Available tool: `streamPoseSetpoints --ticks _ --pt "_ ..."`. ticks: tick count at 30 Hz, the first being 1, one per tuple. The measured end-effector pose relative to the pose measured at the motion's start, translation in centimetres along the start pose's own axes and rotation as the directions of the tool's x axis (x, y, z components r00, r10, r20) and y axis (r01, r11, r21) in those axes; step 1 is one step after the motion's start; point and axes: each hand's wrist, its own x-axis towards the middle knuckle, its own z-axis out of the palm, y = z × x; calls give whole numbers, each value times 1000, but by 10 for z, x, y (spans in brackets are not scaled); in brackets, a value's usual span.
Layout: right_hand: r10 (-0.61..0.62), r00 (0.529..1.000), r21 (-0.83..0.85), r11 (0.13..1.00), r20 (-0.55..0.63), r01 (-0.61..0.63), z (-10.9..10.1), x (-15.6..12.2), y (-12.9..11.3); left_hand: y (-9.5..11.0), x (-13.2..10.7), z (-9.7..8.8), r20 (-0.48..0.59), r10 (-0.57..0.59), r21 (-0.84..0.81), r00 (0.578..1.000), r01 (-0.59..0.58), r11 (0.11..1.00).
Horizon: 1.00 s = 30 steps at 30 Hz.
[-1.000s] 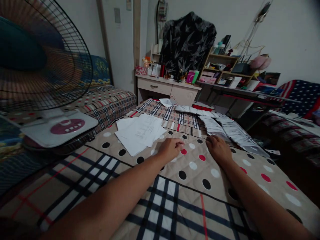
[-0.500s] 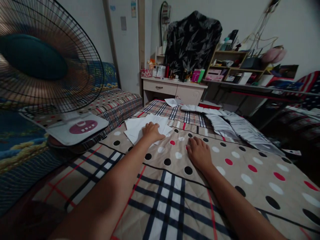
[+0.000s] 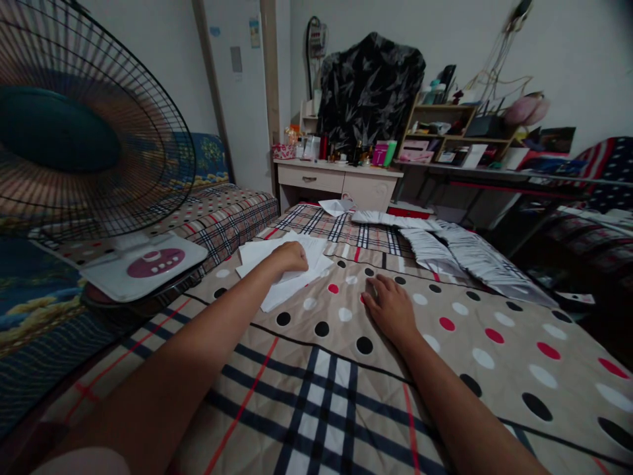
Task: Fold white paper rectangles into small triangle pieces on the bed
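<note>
My left hand (image 3: 291, 256) lies on a loose pile of white paper sheets (image 3: 262, 254) spread on the quilt (image 3: 346, 369), its fingers curled down onto the top sheets. My right hand (image 3: 390, 305) rests flat on the dotted quilt, palm down, fingers stretched forward, holding nothing. Beyond it, rows of overlapped white packets (image 3: 465, 254) run across the far right of the bed.
A standing fan (image 3: 89, 132) with a white control base (image 3: 148, 264) stands close on the left. A folded white paper (image 3: 335, 206) lies at the bed's far end. A cluttered drawer desk (image 3: 341, 181) and shelves (image 3: 445, 135) line the back wall.
My left hand moved from the bare quilt up and left onto the paper pile. My right hand drew back from the packets and now lies flat on the quilt.
</note>
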Motion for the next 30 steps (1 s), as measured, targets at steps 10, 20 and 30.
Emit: streamPoseSetpoints --ticks 10,20,30 --pt "0 1000 135 991 -13 1 1 1 2 44 -21 25 -150 233 -63 961 -244 968" --pt "460 888 910 369 -5 -187 -20 4 2 74 -57 61 -309 672 -37 673 -715 698" --pt "707 701 983 51 88 -175 -15 12 39 51 -38 64 -434 541 -299 720 -682 667"
